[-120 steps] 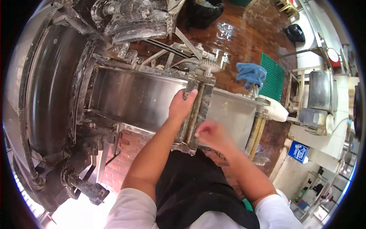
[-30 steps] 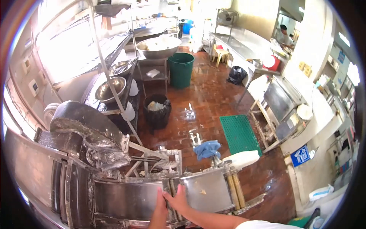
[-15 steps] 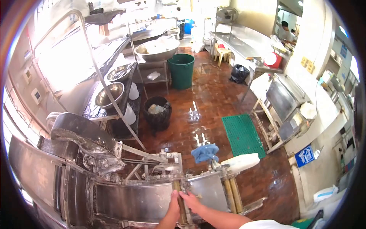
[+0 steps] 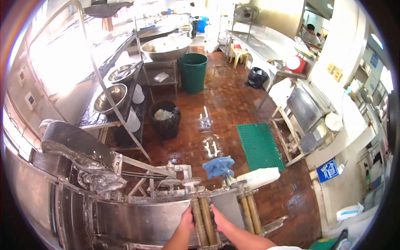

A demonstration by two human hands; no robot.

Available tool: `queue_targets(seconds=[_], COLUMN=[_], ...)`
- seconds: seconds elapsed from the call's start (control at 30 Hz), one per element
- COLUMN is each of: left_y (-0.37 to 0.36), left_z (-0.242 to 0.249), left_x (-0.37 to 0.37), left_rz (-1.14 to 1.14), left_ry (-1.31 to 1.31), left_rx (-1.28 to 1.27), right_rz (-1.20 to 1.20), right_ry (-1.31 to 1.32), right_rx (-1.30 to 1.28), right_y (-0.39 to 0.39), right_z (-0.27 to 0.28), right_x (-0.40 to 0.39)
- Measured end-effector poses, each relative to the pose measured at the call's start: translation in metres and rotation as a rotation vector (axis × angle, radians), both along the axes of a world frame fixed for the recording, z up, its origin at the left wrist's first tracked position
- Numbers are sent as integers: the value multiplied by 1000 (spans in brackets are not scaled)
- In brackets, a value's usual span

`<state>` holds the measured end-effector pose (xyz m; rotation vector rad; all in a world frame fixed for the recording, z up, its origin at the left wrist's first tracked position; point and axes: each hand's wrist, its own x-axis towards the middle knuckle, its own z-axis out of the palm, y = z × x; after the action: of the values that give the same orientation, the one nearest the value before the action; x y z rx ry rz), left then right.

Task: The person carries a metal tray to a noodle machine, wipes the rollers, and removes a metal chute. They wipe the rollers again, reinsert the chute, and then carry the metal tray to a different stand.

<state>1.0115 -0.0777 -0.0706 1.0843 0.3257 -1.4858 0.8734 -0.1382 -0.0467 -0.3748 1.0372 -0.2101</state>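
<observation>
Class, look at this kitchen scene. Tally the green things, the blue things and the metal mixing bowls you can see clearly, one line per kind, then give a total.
Green things: 2, the bin and the floor mat
Blue things: 2, the cloth and the wall sign
Metal mixing bowls: 3, a large one and two smaller ones
Total: 7

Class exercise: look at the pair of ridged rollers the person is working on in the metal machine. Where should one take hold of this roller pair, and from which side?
Grip the roller pair by its long outer flanks, one hand from each side, as the left hand and right hand do. The rollers run lengthwise away from the person, gear wheels crowd the far end, and the machine's trough flanks them.
</observation>
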Motion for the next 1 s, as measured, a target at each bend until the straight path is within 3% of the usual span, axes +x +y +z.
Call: queue_targets(seconds=[0.07, 0.1, 0.23, 0.3, 0.43, 0.5, 0.6, 0.73, 0.8, 0.9, 1.0], left_y=[-4, -5, 6, 25, 94, 127, 138, 96, 62, 28, 18], left_z=[1, 10, -16, -40, -44, -51, -27, -11, 16, 4, 66], left_x=[0, 1, 1, -1, -13, -10, -8, 9, 8, -18, -29], left_rz=[16, -1, -20, -273, -325, -733, -857, -601, -167, -128, -92], left_ry=[-8, 38, -23, -313, -285, -320, -272, -358, -90, -135, -285], left_rx=[9, 37, -21, 82, 54, -342, -320, -43, 126, 47, 77], right_rz=[0, -11, 18, 46, 49, -3, 25, 47, 80, -59, -17], right_ry=[252, 284, 309, 377, 417, 313, 335, 385, 282, 174, 247], right_rx=[-208, -161, -183, -232, -221, -184, -194, -191, -258, -122, -147], right_y=[0, -1, 2, 1, 1, 3, 2, -1, -6, -14, -13], right_z=[20, 45, 16, 12, 6, -23, 7, -3, -31, -8, 16], right_x=[12, 15, 13, 13, 15, 10, 13, 12, 7, 18, 30])
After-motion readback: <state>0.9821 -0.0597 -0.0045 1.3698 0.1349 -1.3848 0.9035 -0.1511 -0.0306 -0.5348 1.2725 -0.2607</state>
